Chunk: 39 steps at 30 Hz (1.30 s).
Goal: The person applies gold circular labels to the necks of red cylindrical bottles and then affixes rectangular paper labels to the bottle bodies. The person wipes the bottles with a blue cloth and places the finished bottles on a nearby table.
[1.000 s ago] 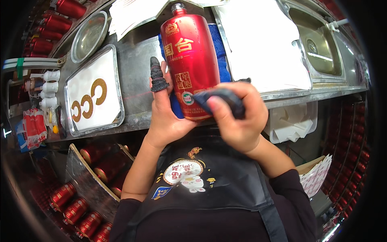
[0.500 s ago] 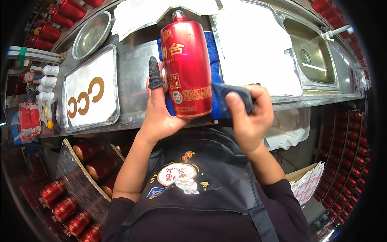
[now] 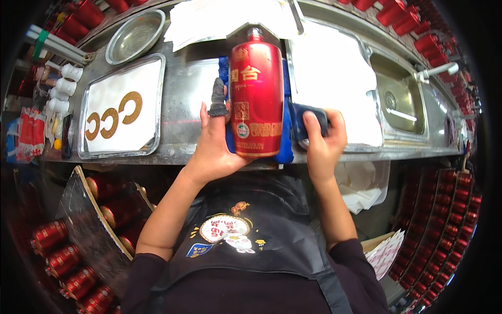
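A glossy red bottle (image 3: 257, 99) with gold lettering and a clear neck is before me at the counter's edge, its neck pointing away. My left hand (image 3: 212, 152) holds it by the lower left side and base; some fingers are hidden behind it. A black knitted finger cover (image 3: 218, 99) sits on one finger of that hand. Just right of the bottle's lower part, my right hand (image 3: 325, 140) is closed on a dark blue flat pad (image 3: 300, 121), a small gap away from the bottle. Beneath the bottle lies a blue cloth (image 3: 285, 149).
At left, a metal tray (image 3: 161, 86) bears a white sheet with gold C-shaped pieces (image 3: 129, 107); behind it stands a metal bowl (image 3: 135, 36). White sheets (image 3: 334, 83) lie at right before a steel sink (image 3: 400, 91). Red bottles (image 3: 63, 261) stand around the counter.
My head view has shifted. The bottle looks smaller and straighter, still in my left hand. The blue pad has drawn slightly away from the bottle's lower right side and stands more upright.
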Available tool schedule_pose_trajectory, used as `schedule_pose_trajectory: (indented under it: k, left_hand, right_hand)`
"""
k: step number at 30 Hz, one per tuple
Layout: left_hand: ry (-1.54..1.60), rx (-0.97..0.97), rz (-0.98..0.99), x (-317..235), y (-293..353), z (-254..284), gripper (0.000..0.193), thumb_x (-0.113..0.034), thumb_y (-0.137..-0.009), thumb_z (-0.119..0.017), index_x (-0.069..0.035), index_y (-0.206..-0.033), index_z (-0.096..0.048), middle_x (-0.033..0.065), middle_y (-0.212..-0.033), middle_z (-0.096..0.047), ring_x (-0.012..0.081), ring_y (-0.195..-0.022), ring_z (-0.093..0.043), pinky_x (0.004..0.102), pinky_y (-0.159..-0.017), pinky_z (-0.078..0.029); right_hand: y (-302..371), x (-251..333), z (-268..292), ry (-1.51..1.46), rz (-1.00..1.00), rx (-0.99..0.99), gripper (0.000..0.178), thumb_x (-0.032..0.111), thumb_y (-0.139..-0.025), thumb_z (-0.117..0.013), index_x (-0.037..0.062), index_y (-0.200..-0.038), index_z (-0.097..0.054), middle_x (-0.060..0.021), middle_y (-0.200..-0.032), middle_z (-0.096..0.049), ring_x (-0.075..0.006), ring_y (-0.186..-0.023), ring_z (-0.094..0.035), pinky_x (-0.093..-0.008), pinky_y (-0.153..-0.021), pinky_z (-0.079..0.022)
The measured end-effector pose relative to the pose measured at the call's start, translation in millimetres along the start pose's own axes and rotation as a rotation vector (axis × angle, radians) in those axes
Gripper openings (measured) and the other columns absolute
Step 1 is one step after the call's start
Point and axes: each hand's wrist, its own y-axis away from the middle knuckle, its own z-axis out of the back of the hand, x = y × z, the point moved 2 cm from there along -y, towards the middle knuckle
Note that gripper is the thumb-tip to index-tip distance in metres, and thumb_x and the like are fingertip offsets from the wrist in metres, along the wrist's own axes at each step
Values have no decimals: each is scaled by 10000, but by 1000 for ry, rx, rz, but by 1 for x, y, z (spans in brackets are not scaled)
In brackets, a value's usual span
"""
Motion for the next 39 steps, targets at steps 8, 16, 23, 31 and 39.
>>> schedule_pose_trajectory:
  k: [8,16,23,31,39]
  left_hand:
    - [-135,-200,-188,5,-1,-5,1049,-483,-715,-880,-66,-1504,-328,129,-1427,-584,304,-1360,-526,690,-1176,58]
    - [-82,-349,-154,-6,10,-4,1093,-392,-715,-884,-1,-1553,-300,194,-1574,-421,356,-1513,-307,659,-1201,27]
    - [-203,-361,-248,-20,14,3,1066,-299,-711,-899,12,-1544,-312,196,-1571,-443,369,-1541,-269,644,-1217,-16]
    - [-154,-439,-278,-6,11,-9,1099,-401,-731,-866,26,-1557,-280,207,-1598,-389,369,-1412,-472,704,-1172,-7]
    - [-98,-431,-226,-5,18,-14,987,-288,-786,-842,47,-1555,-322,223,-1547,-465,389,-1490,-361,539,-1258,-42]
  right_hand:
    - [-68,68,-66,287,671,282,172,26,-861,-778,6,-994,-670,-96,-839,-677,-167,-715,-646,-262,-624,-511]
    - [-77,75,-63,281,711,482,179,11,-863,-771,0,-1011,-671,-64,-829,-682,-125,-702,-652,-230,-628,-515]
    - [-86,68,-69,456,799,158,183,-8,-827,-790,35,-977,-695,-49,-806,-654,-133,-691,-571,-274,-617,-451]
    - [3,65,-28,473,718,622,279,-76,-764,-789,14,-1019,-717,-93,-897,-674,-217,-729,-656,-349,-703,-563]
    - [26,68,-57,610,917,246,373,-5,-722,-820,54,-1083,-745,-88,-894,-661,-278,-777,-624,-369,-721,-532]
